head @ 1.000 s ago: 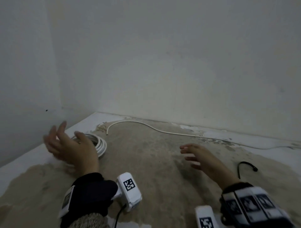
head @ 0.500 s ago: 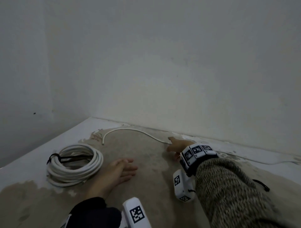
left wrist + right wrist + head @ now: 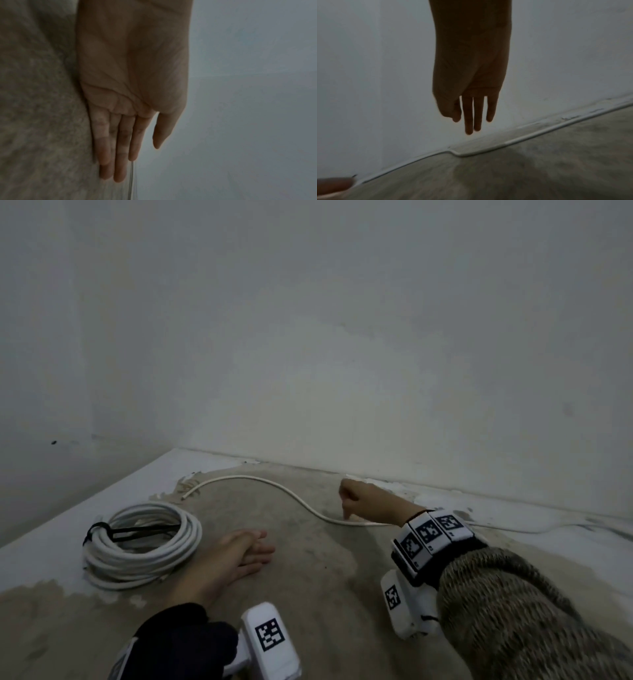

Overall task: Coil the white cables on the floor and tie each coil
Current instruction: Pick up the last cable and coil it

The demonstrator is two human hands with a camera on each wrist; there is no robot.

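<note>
The floor (image 3: 308, 594) is rough, matt concrete with patchy white paint at the edges. The coil (image 3: 144, 546) and the loose cable (image 3: 274, 486) look like smooth white plastic. The right sleeve (image 3: 513, 611) is coarse knitted wool.

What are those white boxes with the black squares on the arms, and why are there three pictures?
Those boxes are small cameras strapped to a person's wrists. One picture comes from a camera on the head, the other two look along each hand. On the floor lies a white cable coil, already tied with a black strap, and a loose white cable running along the wall. The left hand rests flat on the floor. The right hand reaches down to the loose cable, fingers pointing at it. Neither hand holds anything yet.
</note>
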